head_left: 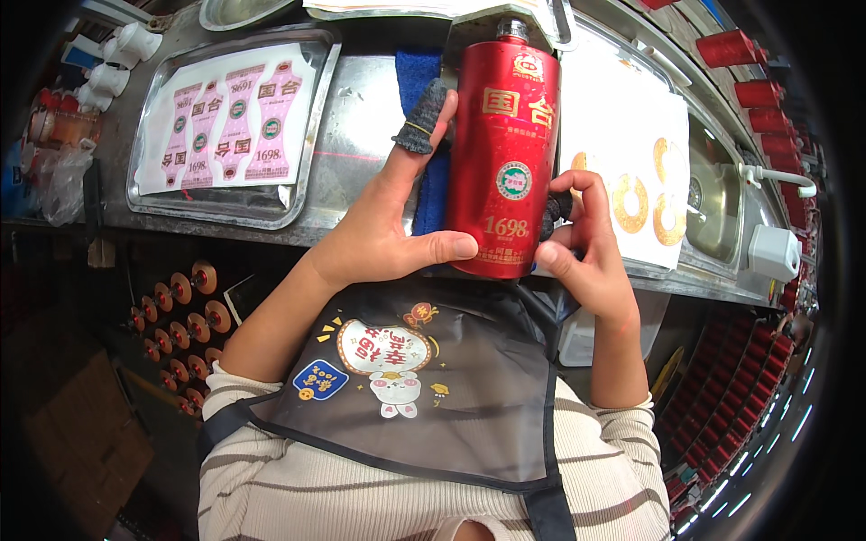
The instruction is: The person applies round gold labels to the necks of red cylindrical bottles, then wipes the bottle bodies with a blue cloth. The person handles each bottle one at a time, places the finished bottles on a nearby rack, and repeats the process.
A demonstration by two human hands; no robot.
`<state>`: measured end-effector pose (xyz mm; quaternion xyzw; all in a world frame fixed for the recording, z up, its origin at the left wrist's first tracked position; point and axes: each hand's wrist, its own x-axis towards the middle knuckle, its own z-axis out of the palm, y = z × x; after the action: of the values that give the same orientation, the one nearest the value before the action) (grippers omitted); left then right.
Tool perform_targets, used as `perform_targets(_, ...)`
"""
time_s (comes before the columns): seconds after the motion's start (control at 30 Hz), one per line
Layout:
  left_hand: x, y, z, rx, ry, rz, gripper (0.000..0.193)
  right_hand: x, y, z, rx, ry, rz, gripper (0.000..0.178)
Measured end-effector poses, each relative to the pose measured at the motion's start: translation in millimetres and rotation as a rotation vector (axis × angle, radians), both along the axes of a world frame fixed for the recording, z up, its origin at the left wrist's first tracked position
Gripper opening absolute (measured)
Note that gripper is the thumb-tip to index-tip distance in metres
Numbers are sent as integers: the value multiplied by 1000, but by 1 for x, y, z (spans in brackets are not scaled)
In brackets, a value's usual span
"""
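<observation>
A glossy red bottle (505,135) with gold lettering and a round green-and-white emblem is held in front of me, its glass neck pointing away. My left hand (374,221) grips its left side, the thumb pressed on the lower left front and a grey knitted cover on one raised finger. At the lower right edge, my right hand (591,248) closes on the bottle with bent fingers and thumb; a dark cover sits on one finger. A blue cloth (417,77) lies behind the bottle on the steel counter. The bottle's back and base underside are hidden.
Left on the counter is a metal tray (311,171) with a sheet of pink decals (234,126). To the right lies a white sheet with gold ring-like decals (624,203), beside a sink (722,239) and a white plastic container (774,252). Rows of red bottles (722,388) stand lower right.
</observation>
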<state>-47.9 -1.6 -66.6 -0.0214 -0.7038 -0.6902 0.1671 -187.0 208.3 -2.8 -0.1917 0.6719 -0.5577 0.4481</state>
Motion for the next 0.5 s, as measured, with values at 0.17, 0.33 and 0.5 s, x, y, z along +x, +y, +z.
perform_targets(0.17, -2, 2, 1, 4, 7, -4, 114, 0, -1, 1, -12, 84, 44, 69)
perform_targets(0.33, -1, 0, 0, -15, -9, -11, 116, -4, 0, 0, 0, 124, 83, 66)
perform_targets(0.5, -1, 0, 1, -48, -17, -9, 116, -8, 3, -3, -4, 208, 105, 60)
